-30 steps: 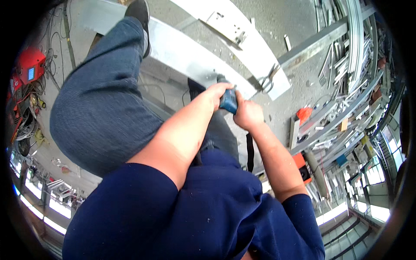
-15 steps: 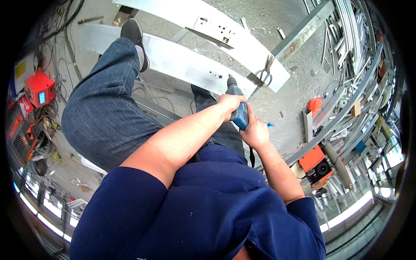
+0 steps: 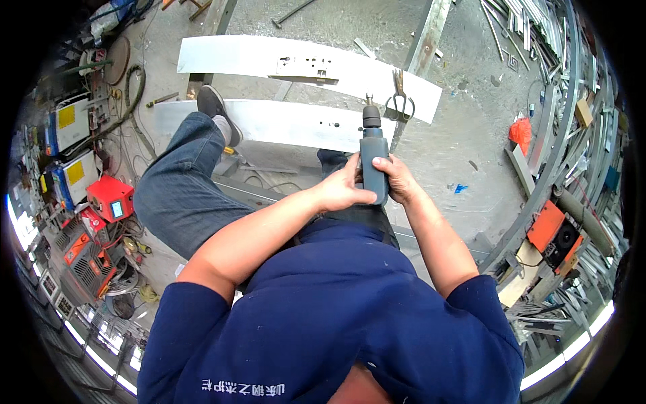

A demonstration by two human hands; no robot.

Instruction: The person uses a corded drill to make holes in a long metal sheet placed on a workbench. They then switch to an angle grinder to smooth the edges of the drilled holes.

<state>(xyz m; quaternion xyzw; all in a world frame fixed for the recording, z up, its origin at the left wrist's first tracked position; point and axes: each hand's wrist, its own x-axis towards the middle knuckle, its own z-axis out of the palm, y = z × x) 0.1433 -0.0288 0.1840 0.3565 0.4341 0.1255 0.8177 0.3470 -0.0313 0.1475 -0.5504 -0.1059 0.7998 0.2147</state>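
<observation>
A dark blue-grey power drill (image 3: 374, 153) points away from me, its body upright in the picture, with a bright bit at the chuck. My left hand (image 3: 342, 187) wraps its left side and rear, thumb on the back end. On the drill's right side rests my right hand (image 3: 398, 179), its thumb over the body and the other fingers hidden. Beyond the chuck lies a pale metal strip (image 3: 282, 126) with a few drilled holes near its right end. A second, farther strip (image 3: 232, 57) has several cut-outs, and black-handled scissors (image 3: 400, 104) lie at its right part.
My left shoe (image 3: 214, 108) is on the nearer strip. Steel beams (image 3: 431, 37) support the strips. Red and orange machines (image 3: 111, 197) with cables stand at left. At right are an orange machine (image 3: 546, 227), a red bag (image 3: 520, 133) and stacked metal bars.
The drill has come up from beside the strip's holes and straightened. My left hand has shifted from over its top to its rear left side. My right hand's fingers have moved round it.
</observation>
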